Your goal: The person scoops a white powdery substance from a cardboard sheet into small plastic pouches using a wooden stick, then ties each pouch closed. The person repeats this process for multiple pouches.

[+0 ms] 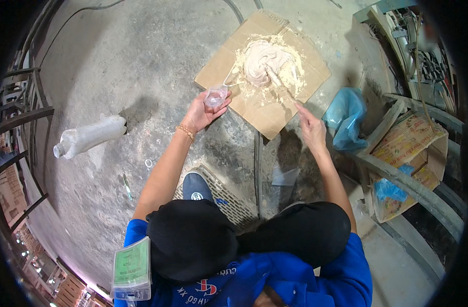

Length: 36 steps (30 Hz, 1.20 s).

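Observation:
A sheet of brown cardboard (218, 64) lies on the concrete floor in front of me. On it is a mound of pinkish-beige paste (267, 59), ringed by pale yellow powder (293, 82). My left hand (206, 110) holds a small clear plastic cup (216, 95) at the cardboard's left edge, the fingers under and around it. What the cup contains is hard to make out. My right hand (311, 125) is closed on the near end of a thin stick (286, 93). The stick's far end is coated and rests in the paste.
A whitish plastic bottle (93, 135) lies at the left. Blue plastic bags (346, 115) sit right of the cardboard, beside a metal frame (407, 181) and an open carton (415, 148). My shoe (195, 187) is on a perforated mat (234, 197).

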Motion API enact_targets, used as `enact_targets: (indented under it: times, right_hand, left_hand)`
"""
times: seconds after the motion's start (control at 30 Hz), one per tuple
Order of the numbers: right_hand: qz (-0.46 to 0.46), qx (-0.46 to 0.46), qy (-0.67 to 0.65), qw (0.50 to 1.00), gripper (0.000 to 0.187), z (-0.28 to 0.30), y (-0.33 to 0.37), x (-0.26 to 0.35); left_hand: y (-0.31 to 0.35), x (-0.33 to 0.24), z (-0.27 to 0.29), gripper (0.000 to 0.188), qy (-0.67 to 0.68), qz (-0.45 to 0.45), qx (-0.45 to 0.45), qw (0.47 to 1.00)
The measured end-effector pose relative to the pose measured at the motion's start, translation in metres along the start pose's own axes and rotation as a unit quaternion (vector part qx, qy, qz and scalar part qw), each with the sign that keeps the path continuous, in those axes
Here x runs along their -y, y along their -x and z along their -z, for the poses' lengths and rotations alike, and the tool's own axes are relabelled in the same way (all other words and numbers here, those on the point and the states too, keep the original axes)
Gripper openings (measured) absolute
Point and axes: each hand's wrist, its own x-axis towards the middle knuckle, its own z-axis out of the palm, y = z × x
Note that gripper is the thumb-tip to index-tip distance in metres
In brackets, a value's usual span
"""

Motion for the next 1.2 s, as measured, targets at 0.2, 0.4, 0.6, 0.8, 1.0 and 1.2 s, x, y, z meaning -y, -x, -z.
enact_targets:
  times: [0.2, 0.4, 0.6, 0.8, 1.0, 1.2]
  right_hand:
    - [0.021, 0.068, -0.169, 0.983, 0.03, -0.026, 0.01, -0.017]
    - [-0.149, 0.186, -0.254, 0.937, 0.03, -0.005, 0.009, 0.01]
    - [-0.199, 0.227, -0.225, 0.927, 0.034, 0.013, 0.002, 0.037]
    - [-0.235, 0.247, -0.335, 0.878, 0.037, 0.038, 0.004, 0.067]
    - [-0.164, 0.235, -0.234, 0.929, 0.025, 0.106, -0.002, 0.097]
    - [-0.06, 0.157, -0.07, 0.983, 0.025, 0.145, -0.005, 0.119]
  left_hand:
    - [-0.002, -0.001, -0.008, 0.047, -0.012, 0.0, -0.011, 1.0]
    - [0.002, 0.0, -0.002, 0.046, -0.02, -0.002, -0.024, 1.0]
    - [-0.001, 0.002, -0.004, 0.047, -0.017, -0.004, -0.023, 1.0]
    - [-0.002, 0.003, 0.003, 0.047, -0.008, -0.001, -0.022, 1.0]
    - [0.0, 0.009, -0.002, 0.043, 0.04, -0.006, -0.04, 0.998]
    - [0.003, 0.021, -0.017, 0.037, 0.088, -0.094, -0.022, 0.991]
